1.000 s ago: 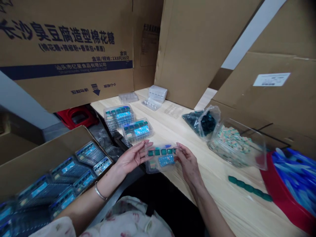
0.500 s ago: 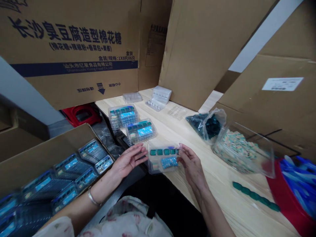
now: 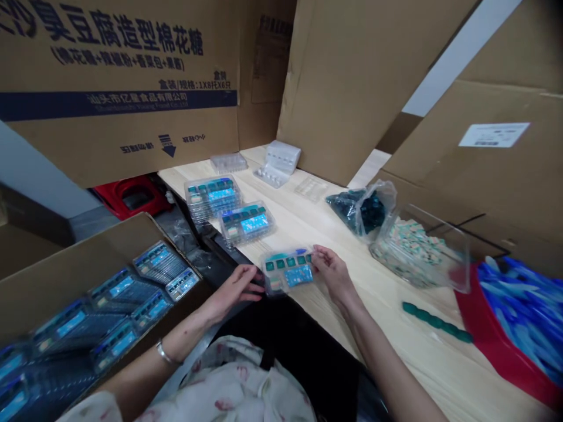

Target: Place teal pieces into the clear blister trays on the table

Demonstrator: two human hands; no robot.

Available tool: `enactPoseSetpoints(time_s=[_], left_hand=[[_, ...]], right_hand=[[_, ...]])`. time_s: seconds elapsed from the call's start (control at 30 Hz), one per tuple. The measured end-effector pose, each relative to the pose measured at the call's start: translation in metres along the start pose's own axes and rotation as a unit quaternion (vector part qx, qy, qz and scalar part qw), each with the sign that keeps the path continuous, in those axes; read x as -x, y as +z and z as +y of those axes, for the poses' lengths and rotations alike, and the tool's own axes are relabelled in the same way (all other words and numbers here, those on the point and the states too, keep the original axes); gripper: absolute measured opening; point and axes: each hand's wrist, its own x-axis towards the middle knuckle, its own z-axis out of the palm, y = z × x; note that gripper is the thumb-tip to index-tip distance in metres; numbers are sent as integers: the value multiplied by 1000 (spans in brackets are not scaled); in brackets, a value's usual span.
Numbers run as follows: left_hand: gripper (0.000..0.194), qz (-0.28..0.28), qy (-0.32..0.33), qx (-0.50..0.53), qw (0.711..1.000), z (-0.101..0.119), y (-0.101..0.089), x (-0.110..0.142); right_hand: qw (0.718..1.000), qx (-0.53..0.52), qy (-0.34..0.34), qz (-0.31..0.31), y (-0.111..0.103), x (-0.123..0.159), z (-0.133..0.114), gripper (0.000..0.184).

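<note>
A clear plastic clamshell pack (image 3: 288, 271) with a row of teal blocks and a blue packet lies at the near edge of the pale wooden table (image 3: 378, 305). My right hand (image 3: 331, 271) pinches its right end between thumb and fingers. Just left of the pack, my left hand (image 3: 235, 287) has its fingers stretched out, with the fingertips at the pack's left edge. Two stacks of filled packs (image 3: 248, 223) (image 3: 212, 196) stand behind it.
A cardboard box (image 3: 88, 310) of filled packs sits at the left. On the table are a bag of dark teal pieces (image 3: 363, 212), a clear tub of pale pieces (image 3: 417, 249), a teal strip (image 3: 435, 322), a red tub of blue items (image 3: 523, 316) and empty trays (image 3: 277, 164). Large cartons wall the back.
The pack has come down from between both hands onto the table edge. My left hand let go of it and slid lower left; my right hand still holds the right end.
</note>
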Motion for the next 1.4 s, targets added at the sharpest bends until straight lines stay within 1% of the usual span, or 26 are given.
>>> enactPoseSetpoints(time_s=[0.07, 0.17, 0.2, 0.27, 0.33, 0.4, 0.5, 0.57, 0.63, 0.7, 0.77, 0.83, 0.9, 0.97, 1.03, 1.1, 1.2, 1.27, 1.33, 1.4], left_hand=[[35, -9, -8, 51, 999, 0, 10, -6], [39, 15, -8, 62, 998, -1, 14, -13], [41, 29, -8, 62, 998, -2, 14, -14], [45, 48, -7, 63, 997, -5, 14, -17], [46, 50, -2, 65, 997, -8, 15, -18], [44, 48, 9, 64, 997, -9, 16, -17], [42, 47, 27, 57, 997, -7, 17, -13], [40, 39, 38, 54, 997, -1, 15, -8], [39, 36, 54, 47, 997, 12, 10, -2], [38, 49, 71, 29, 996, 30, 2, 4], [39, 74, 96, 0, 993, 52, -8, 8], [39, 97, 134, -31, 986, 74, -21, 7], [39, 118, 168, -60, 977, 91, -34, 0], [37, 139, 183, -88, 969, 101, -46, -13], [34, 157, 177, -128, 963, 104, -57, -28], [32, 175, 163, -192, 952, 101, -66, -41], [31, 216, 165, -281, 921, 95, -74, -52], [31, 234, 179, -290, 910, 92, -76, -54], [33, 227, 189, -260, 919, 89, -78, -54], [36, 209, 189, -216, 935, 87, -79, -54]], right_hand=[[995, 82, -42, 25, -2, -3, 9, 42], [967, 209, -123, 73, -8, -8, 18, 43], [959, 237, -131, 78, -10, -8, 20, 44], [956, 263, -112, 58, -13, -9, 22, 46], [962, 261, -74, 20, -15, -7, 22, 47], [971, 235, -36, -16, -15, -4, 19, 47], [986, 162, -2, -50, -13, 2, 11, 47], [993, 98, 11, -64, -9, 6, 2, 47], [996, 40, 24, -78, -3, 7, -10, 49], [995, 6, 21, -99, 7, 4, -24, 50], [993, 9, -13, -114, 22, -7, -39, 51], [989, 44, -66, -124, 40, -25, -52, 51], [979, 101, -119, -130, 60, -47, -60, 48], [965, 163, -160, -133, 79, -70, -64, 44], [948, 222, -187, -131, 94, -90, -64, 40], [926, 292, -203, -127, 105, -104, -61, 35], [879, 399, -230, -123, 115, -114, -54, 30], [851, 443, -252, -123, 119, -114, -49, 31], [839, 466, -248, -129, 123, -112, -45, 34], [844, 472, -211, -141, 127, -110, -42, 36]])
